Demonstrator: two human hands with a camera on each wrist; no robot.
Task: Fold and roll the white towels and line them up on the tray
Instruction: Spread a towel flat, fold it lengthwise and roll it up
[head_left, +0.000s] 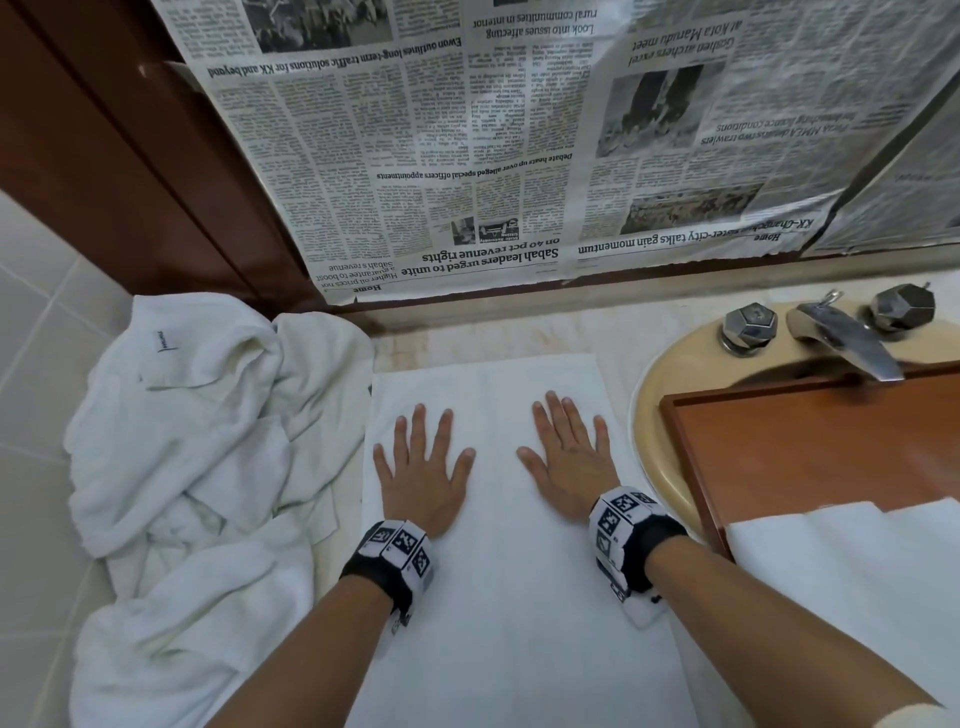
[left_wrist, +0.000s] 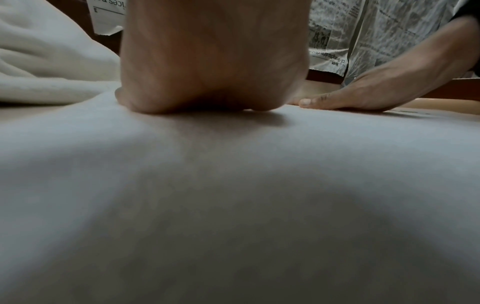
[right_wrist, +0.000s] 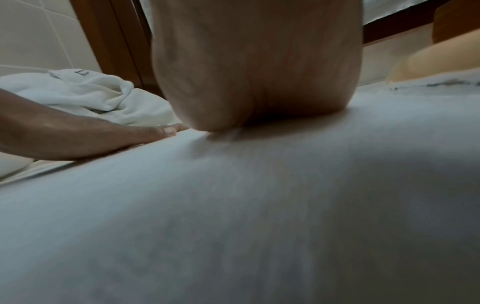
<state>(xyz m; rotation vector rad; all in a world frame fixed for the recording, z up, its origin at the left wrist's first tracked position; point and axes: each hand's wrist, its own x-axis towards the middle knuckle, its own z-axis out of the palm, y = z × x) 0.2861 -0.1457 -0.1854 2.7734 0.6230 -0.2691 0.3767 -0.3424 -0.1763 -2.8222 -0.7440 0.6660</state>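
Both hands are lying flat, palms down, on a folded white towel (head_left: 514, 519) spread lengthwise on the counter (head_left: 613, 332). Left hand (head_left: 423, 467) is resting on the towel's left half, fingers straight and spread wide, gripping nothing. Right hand (head_left: 569, 462) is doing the same on the right half, fingers splayed, thumb pointing inward, gripping nothing. The hands are sitting side by side, apart, with bare towel between them. Each wrist is wearing a black band with black-and-white marker tiles.

The flat towel is running from near the back of the counter toward the person, edges looking straight and smooth. Left-wrist view is showing the heel of the left hand (left_wrist: 207, 61) pressing into the cloth, with the right hand (left_wrist: 363, 96) flat off to the side. Right-wrist view is showing the same for the right hand (right_wrist: 259, 72), the left hand (right_wrist: 85, 137) lying beside it.

A crumpled pile of white towels (head_left: 197, 457) is sitting just left of the flat towel, touching its left edge. A wooden tray (head_left: 810, 441) is lying to the right, over a beige sink basin (head_left: 649, 415), with another white towel (head_left: 852, 582) covering its near part. A chrome faucet (head_left: 841, 338) with two faceted knobs is standing behind the tray. Upside-down newspaper sheets (head_left: 493, 156) are hanging along the wall behind the counter.
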